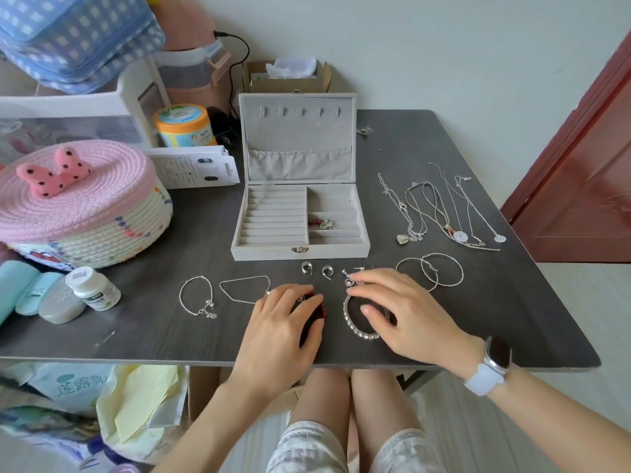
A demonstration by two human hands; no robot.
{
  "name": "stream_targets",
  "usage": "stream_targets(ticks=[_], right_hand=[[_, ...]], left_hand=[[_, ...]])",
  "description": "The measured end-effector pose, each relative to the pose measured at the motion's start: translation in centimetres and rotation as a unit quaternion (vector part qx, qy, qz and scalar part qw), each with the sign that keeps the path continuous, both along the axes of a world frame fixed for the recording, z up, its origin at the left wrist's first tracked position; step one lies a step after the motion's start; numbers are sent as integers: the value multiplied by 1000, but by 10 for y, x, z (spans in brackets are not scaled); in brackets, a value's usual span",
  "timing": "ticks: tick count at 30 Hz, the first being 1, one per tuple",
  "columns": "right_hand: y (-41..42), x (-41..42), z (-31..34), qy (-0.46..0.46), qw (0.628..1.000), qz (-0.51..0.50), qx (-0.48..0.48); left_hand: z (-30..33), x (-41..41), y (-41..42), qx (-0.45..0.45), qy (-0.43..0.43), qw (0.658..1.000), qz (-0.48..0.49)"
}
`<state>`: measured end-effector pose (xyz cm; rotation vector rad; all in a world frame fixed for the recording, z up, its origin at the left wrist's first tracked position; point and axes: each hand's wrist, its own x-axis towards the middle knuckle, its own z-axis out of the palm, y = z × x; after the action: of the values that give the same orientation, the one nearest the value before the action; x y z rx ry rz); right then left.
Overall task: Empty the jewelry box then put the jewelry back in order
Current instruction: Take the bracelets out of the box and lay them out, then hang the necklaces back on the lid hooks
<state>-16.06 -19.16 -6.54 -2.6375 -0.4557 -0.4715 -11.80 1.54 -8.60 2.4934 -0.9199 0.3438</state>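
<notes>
Jewelry box (300, 249) open; one small piece (321, 224), maybe charm, inside.

The box (300, 230) is lined with matt grey velvety cloth, with a small shiny metal clasp (299, 249) at its front. Around it the table (153, 329) is matt dark wood-grain. Right of the box lie thin glossy metal chains (423, 206); in front, polished metal hoops (440, 273). Left of the box, the basket (78, 203) is rough woven rope, and the bottle (94, 288) is smooth white plastic.
</notes>
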Motion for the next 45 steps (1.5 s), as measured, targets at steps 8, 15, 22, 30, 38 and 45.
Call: stream_targets(ticks=[8,15,22,30,38,45], right_hand=[[0,-12,-12,108,979,70,-158],[-17,8,6,23,1000,-12,12],[-59,74,30,-35,980,-191,45],[-94,169,32,97,935,-334,-76],[-96,199,25,195,902,-369,-109],[-88,195,26,153,918,-345,-118]], left_hand=[[-2,-6,3,18,4,1000,-17],[31,25,-20,-56,-23,998,-4],[50,87,-72,70,48,995,47],[37,139,-87,141,157,969,126],[33,140,-87,90,180,970,133],[30,141,-87,80,175,972,135]])
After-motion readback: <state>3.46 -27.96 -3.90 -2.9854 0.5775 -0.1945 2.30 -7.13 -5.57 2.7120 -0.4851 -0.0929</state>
